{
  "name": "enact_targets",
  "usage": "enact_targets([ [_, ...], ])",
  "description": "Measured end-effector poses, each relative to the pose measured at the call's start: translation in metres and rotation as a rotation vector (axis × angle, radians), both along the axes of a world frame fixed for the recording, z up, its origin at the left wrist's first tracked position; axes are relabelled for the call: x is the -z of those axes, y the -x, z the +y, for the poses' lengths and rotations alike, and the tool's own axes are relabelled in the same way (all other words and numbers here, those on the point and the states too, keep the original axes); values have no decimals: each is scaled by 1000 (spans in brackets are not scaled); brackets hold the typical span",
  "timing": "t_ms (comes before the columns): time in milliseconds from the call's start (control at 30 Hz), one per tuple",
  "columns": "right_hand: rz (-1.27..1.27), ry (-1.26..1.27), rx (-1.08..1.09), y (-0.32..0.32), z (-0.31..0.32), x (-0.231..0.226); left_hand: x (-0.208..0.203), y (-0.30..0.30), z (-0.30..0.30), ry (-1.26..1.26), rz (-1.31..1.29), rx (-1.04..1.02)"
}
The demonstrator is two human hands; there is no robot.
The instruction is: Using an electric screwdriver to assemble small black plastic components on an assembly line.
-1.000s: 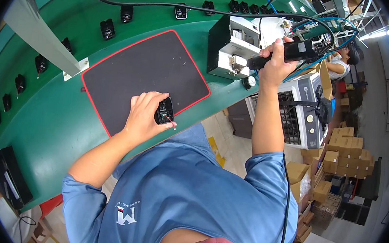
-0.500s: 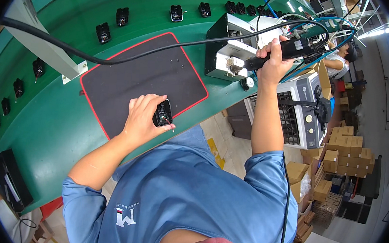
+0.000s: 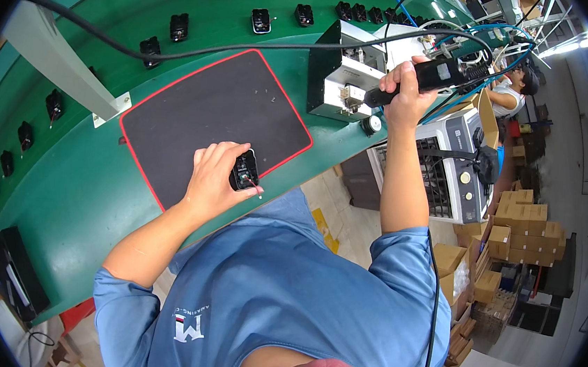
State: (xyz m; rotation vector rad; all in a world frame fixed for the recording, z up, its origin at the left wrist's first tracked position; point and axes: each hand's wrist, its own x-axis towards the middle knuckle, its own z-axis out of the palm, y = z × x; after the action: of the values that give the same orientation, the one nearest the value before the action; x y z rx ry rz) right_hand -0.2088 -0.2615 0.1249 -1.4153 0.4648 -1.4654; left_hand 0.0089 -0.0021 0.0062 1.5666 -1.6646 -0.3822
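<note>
My left hand (image 3: pixel 218 173) is closed around a small black plastic housing (image 3: pixel 245 171) at the near edge of a dark mat (image 3: pixel 203 106) with a red border. A thin reddish wire with a pale end sticks out of the housing toward me. Farther right, my raised right hand (image 3: pixel 410 96) grips a black electric screwdriver (image 3: pixel 435 73), its fingers wrapped round the body. The driver's front end points left at the metal front of a box-shaped screw feeder (image 3: pixel 347 94). Whether its tip touches the feeder cannot be made out.
Several similar black housings (image 3: pixel 179 27) stand in a row along the green belt (image 3: pixel 219 2) behind the mat. A black cable (image 3: pixel 249 57) hangs across the view. A grey post (image 3: pixel 73 66) rises at the left. Beside the feeder is a small round container (image 3: pixel 371 125). A person (image 3: pixel 512 91) is at far right.
The screwdriver and my right hand have shifted slightly left. Housings on the belt have moved a little left, and the hanging cable has swung. My left hand keeps its hold, nearly unmoved.
</note>
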Motion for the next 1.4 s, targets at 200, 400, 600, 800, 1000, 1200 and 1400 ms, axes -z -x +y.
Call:
enact_targets([
  [200, 95, 73, 79, -7, 17, 11, -1, 0, 1, -27, 6, -5],
  [400, -18, 2, -34, -31, 84, 3, 0, -1, 4, -65, 13, -8],
  [600, -98, 3, -270, -73, 139, 6, 2, -1, 2, -15, 47, 20],
  [800, 12, -20, -320, -93, 164, 23, 4, -1, 2, 9, 77, -6],
  [1000, 0, -23, -378, -99, 173, 32, 3, -1, 4, -41, 130, -1],
  [1200, -68, -48, -455, -98, 171, 42, 10, 1, 4, 29, 91, -16],
  [1400, -73, -26, -472, -99, 172, 45, 2, -3, 3, -47, 104, 5],
])
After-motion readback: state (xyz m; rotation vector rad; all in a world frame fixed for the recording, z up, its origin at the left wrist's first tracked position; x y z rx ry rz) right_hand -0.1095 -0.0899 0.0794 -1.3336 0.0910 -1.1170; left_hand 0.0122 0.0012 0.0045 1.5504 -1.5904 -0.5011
